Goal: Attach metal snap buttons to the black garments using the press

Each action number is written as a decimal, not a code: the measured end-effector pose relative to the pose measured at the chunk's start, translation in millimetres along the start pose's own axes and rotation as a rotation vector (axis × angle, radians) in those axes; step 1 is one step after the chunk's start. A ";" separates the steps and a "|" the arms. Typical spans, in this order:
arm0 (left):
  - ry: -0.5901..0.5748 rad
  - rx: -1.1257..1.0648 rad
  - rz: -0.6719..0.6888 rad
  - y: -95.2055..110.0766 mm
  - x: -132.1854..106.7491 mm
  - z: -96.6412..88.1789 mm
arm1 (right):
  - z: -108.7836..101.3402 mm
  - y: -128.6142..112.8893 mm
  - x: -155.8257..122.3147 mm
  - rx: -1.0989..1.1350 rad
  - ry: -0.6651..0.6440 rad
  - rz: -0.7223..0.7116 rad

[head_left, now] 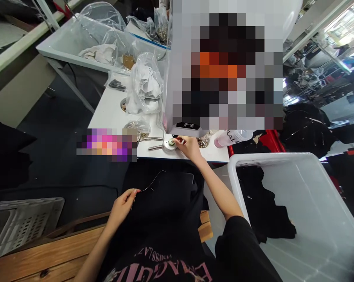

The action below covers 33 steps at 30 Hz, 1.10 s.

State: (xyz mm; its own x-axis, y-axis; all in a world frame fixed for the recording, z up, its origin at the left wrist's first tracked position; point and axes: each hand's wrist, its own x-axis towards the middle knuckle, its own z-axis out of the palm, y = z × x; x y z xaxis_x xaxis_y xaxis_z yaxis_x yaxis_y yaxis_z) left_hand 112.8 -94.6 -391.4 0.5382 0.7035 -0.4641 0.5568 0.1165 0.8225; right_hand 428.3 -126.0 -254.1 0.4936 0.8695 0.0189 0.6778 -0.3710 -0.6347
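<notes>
My left hand (123, 206) is closed on the edge of a black garment (168, 207) that lies over my lap, and a thin thread (153, 183) runs up from its fingertips. My right hand (189, 146) reaches forward to the white table (112, 113). Its fingers are pinched together at a round white base (169, 144) from which two flexible metal arms (153, 143) stick out. What the fingers hold, if anything, is too small to make out.
A white plastic bin (311, 219) with black fabric (267, 211) stands at my right. Clear plastic bags (144, 84) lie on the table, and a white tray (74, 43) sits behind. A grey crate (21, 223) is at the lower left. A wooden bench (56, 250) is below.
</notes>
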 end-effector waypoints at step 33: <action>-0.079 0.076 0.016 8.1 4.5 3.3 | -4.7 0.8 7.1 -0.186 -0.065 -0.042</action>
State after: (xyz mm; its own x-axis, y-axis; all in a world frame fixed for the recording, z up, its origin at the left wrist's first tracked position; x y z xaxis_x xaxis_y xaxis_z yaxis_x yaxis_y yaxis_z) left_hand 121.8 -92.8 -387.9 0.5939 0.6472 -0.4779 0.5926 0.0499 0.8039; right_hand 434.9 -121.6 -250.8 0.4305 0.9025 -0.0117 0.7889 -0.3825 -0.4809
